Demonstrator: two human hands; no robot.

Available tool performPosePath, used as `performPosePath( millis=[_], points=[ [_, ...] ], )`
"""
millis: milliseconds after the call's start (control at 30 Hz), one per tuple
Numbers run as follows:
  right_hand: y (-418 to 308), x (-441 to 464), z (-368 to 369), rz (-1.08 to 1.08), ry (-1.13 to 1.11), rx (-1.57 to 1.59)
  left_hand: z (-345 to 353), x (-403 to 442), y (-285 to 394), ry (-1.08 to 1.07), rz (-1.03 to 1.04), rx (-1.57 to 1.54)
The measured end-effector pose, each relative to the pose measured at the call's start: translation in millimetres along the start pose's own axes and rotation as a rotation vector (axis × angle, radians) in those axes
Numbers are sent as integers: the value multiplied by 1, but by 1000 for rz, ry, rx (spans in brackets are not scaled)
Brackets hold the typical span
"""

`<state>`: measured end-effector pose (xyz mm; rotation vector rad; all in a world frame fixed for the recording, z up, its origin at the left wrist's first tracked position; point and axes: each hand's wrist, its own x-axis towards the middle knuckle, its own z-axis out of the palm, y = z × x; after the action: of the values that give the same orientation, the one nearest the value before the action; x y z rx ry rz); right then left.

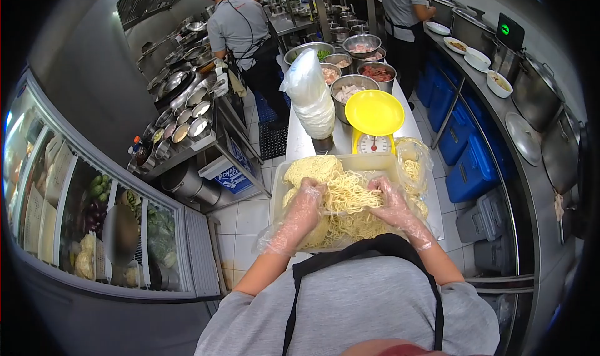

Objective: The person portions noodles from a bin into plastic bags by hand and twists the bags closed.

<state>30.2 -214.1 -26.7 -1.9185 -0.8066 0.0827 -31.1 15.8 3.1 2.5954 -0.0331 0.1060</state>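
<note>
My left hand (305, 209), in a clear plastic glove, is closed on one side of a loose bunch of yellow noodles (352, 192). Gloved the same way, my right hand (394, 206) grips the other side of the bunch. Both hands are over a pale plastic tub (370, 162) that holds more noodles, some in a rounded heap at the back left. Just behind the tub stands a yellow kitchen scale (374, 145) with a round yellow pan (375, 112). A clear bag of noodles (412, 168) lies against the tub's right side.
A tall stack of clear plastic bags (310, 100) stands left of the scale. Behind are metal bowls of raw meat (377, 74). A glass-door fridge (106, 212) is at left, a steel counter with pots (537, 93) at right. Two people (240, 31) work farther back.
</note>
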Motion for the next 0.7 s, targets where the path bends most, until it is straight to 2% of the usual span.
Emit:
performPosePath(
  millis=[33,67,100,133,167,200,233,267,300,333,367,467,533,567,633,700],
  points=[
    [-10,0,-1,-75,43,-10,0,0,2,0,-1,-2],
    [-14,1,1,-73,42,-11,1,1,3,53,107,-44],
    [-17,3,3,-206,3,-95,1,2,7,105,216,-86],
    [-20,4,7,-340,-35,-178,1,2,14,101,216,-89],
    [-25,5,15,-336,-35,-178,1,1,23,109,310,-117],
    [-29,6,25,-253,9,-155,3,1,31,118,402,-145],
    [-29,6,33,-171,54,-133,9,0,33,116,402,-144],
    [-9,5,40,18,-19,-149,17,-2,34,58,436,-212],
    [7,4,44,19,-19,-150,24,-4,33,1,470,-280],
    [18,4,48,68,32,12,27,-7,32,6,507,-315],
    [27,5,49,116,83,176,27,-10,32,6,509,-311],
    [17,2,39,39,127,230,22,-12,39,-71,435,-209],
    [3,4,31,36,68,252,25,-2,39,-1,181,-42],
    [-4,5,29,23,10,274,28,2,33,1,179,-42],
    [-14,5,26,14,7,226,29,11,24,26,382,21],
    [-21,6,24,9,6,173,24,12,27,-6,331,80]
  ],
)
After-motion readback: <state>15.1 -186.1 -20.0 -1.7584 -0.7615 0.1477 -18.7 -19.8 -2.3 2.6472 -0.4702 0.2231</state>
